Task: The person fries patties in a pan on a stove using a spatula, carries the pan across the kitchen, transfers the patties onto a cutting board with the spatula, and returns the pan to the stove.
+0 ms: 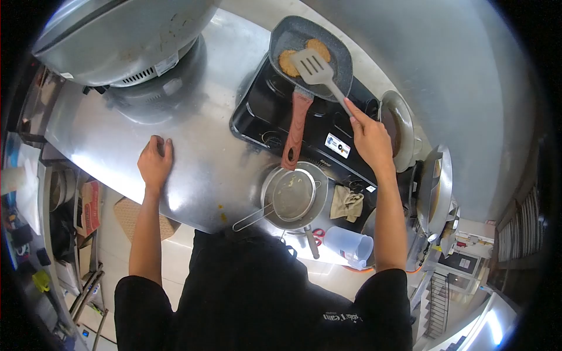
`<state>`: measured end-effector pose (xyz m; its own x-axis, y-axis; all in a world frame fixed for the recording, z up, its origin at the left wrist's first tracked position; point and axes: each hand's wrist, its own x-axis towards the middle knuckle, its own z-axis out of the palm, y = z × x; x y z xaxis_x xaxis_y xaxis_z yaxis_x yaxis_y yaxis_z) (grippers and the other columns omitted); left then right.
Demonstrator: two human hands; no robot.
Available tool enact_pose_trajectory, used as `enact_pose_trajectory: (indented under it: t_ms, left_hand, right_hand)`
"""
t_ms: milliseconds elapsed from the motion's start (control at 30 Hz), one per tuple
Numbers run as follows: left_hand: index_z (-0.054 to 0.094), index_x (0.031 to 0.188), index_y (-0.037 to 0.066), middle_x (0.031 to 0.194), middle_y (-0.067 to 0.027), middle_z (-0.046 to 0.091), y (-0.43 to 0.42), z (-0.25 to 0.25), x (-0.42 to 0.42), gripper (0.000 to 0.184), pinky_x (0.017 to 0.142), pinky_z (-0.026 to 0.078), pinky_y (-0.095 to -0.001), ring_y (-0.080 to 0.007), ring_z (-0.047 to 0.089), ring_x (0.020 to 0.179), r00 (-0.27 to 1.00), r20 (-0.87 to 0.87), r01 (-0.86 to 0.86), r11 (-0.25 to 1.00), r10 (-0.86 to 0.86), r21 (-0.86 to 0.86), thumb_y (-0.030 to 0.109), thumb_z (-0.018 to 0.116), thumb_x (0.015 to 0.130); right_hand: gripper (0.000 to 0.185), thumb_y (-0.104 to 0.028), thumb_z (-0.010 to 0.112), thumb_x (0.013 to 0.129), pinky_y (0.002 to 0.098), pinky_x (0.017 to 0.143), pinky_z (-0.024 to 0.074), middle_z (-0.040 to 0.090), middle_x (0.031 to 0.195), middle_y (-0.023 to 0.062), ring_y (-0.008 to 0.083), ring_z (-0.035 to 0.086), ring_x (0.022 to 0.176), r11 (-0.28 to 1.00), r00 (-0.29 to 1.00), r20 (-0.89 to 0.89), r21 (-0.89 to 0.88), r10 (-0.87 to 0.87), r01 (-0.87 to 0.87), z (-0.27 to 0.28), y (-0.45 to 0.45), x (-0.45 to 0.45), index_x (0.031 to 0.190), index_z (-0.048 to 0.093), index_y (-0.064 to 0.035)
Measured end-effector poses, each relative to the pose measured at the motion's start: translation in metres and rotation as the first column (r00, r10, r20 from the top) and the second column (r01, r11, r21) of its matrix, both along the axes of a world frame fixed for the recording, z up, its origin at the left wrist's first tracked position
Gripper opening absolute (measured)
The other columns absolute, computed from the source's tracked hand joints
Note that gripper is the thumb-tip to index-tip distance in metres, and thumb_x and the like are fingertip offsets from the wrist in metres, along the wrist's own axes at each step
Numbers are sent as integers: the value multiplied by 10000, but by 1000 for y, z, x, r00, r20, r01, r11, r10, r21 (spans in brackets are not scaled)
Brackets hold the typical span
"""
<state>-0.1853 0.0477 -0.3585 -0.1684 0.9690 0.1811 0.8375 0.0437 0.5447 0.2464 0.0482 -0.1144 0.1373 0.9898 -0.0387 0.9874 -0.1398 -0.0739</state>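
Note:
My right hand [373, 140] is closed around the handle of a grey slotted spatula [312, 65]. The spatula's blade is over a square grey frying pan [341, 55] and overlaps two browned patties, the nearer patty [287, 63] and the farther patty [319, 49]. The pan sits on a black gas stove [263, 114], its wood-look handle [298, 126] pointing toward me. Over on the left, my left hand [155, 162] rests on the steel counter [205, 158] with its fingers loosely curled and nothing visible in them.
A wire strainer [293, 193] lies across a pot near the counter's front edge. Beside it are a folded cloth [346, 203] and a clear plastic jug [348, 244]. A large steel appliance [134, 44] stands at upper left; a lidded pot [404, 126] is right of the stove.

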Motion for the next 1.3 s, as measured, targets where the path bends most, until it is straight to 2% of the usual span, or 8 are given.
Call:
enact_pose_trajectory:
  t_ms: [33, 367, 467, 667, 867, 967, 1067, 1300]
  left_hand:
    - [585, 882, 66, 778, -122, 675, 0, 0, 1, 227, 629, 495, -429, -339, 651, 697, 1000, -7, -3, 1000, 3, 3, 279, 655, 918]
    - [586, 881, 66, 770, -119, 673, 1, -1, 0, 220, 619, 499, -413, -327, 654, 685, 999, -31, 9, 1000, -9, -3, 269, 665, 914]
    - [583, 876, 62, 765, -118, 668, 1, -4, 2, 222, 615, 496, -411, -319, 650, 673, 999, -41, 5, 1000, -4, 30, 262, 669, 913]
    - [575, 864, 54, 748, -114, 654, 2, -1, 1, 222, 612, 493, -411, -312, 637, 652, 999, -42, 18, 1000, -19, -8, 247, 673, 911]
    - [569, 855, 58, 747, -112, 651, 2, -1, 3, 227, 614, 491, -416, -321, 636, 657, 999, -47, 11, 1000, -10, 18, 252, 671, 912]
    - [568, 854, 57, 751, -116, 652, 2, 1, 2, 229, 620, 490, -421, -328, 635, 664, 1000, -19, 16, 1000, -15, 18, 256, 666, 913]
    - [572, 859, 57, 759, -121, 656, 1, 2, 3, 229, 623, 488, -424, -335, 634, 670, 1000, -15, 9, 1000, -9, 14, 260, 664, 913]
    - [576, 864, 65, 760, -128, 657, 1, 0, 1, 237, 623, 487, -429, -342, 636, 683, 1000, 5, -1, 1000, 1, -21, 282, 660, 912]
  right_hand:
    - [403, -263, 522, 1008, 506, 714, 527, 688, 837, 218, 435, 661, 816, 1000, 997, 80, 5, -1, 1, 0, 0, -1, 1398, 561, -359]
    - [466, -183, 563, 982, 491, 658, 520, 654, 776, 174, 369, 663, 713, 979, 986, 138, 166, 95, -117, -20, -4, 17, 1419, 546, -344]
    - [466, -188, 577, 974, 486, 612, 512, 635, 746, 155, 357, 652, 670, 970, 986, 94, 188, 140, -156, -26, -6, 16, 1415, 553, -338]
    - [478, -196, 594, 965, 461, 531, 495, 601, 705, 125, 333, 636, 602, 967, 973, 212, 214, 93, -139, -32, -2, 14, 1416, 552, -350]
    - [486, -192, 598, 962, 458, 533, 503, 609, 710, 124, 335, 643, 616, 959, 961, 232, 205, 147, -196, -36, -1, 12, 1417, 549, -358]
    - [482, -194, 588, 973, 466, 607, 525, 663, 768, 145, 360, 670, 689, 975, 987, 144, 202, 66, -94, -32, 3, 10, 1422, 541, -362]
    - [453, -201, 572, 987, 476, 702, 534, 711, 890, 176, 397, 682, 800, 991, 980, -186, 124, 75, -52, -26, 3, 0, 1412, 551, -357]
    - [403, -227, 545, 1005, 487, 759, 528, 695, 949, 218, 430, 660, 883, 997, 984, -177, -74, -8, -6, -21, 15, -8, 1388, 572, -348]
